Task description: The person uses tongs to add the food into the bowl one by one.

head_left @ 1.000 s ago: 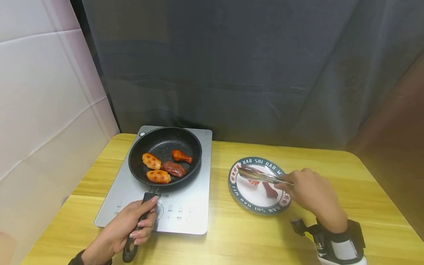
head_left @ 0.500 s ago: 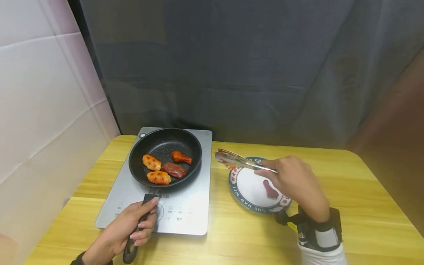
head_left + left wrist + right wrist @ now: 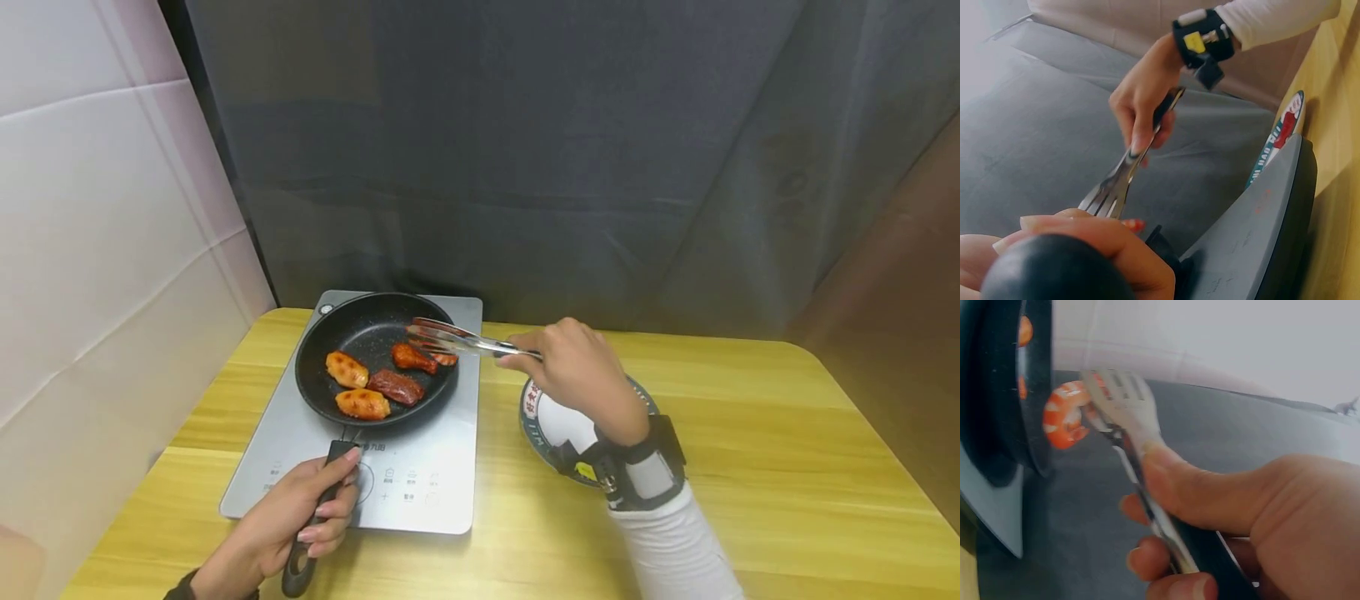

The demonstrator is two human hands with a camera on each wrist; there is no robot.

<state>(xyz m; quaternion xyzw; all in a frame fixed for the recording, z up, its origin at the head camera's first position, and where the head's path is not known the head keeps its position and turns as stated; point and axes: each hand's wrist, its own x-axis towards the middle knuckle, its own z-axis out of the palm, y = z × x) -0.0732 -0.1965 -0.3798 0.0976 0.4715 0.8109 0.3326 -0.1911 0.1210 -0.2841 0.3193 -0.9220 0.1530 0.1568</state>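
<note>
My left hand (image 3: 303, 512) grips the black handle of the frying pan (image 3: 360, 321), which sits on a silver induction cooktop (image 3: 300, 467). My right hand (image 3: 577, 367) holds metal tongs (image 3: 480, 342), whose fork-like ends reach over the pan's right side. Between those ends is an orange-and-white shrimp (image 3: 1063, 415), seen plainly in the right wrist view. In the pan lie a browned drumstick (image 3: 411, 357), a dark slab of meat (image 3: 396, 386) and two yellow-orange chicken wing pieces (image 3: 347, 369). The left wrist view shows the tongs (image 3: 1113, 187) from the side, above my left hand (image 3: 1116, 250).
A white plate (image 3: 551, 421) with a green lettered rim stands right of the cooktop, partly covered by my right forearm. A dark red piece (image 3: 1285, 129) shows on it in the left wrist view. Dark cloth (image 3: 562, 167) hangs behind the wooden table (image 3: 757, 433).
My right hand has lifted the shrimp from the plate with the tongs and carried it left over the pan. My left hand stays on the handle.
</note>
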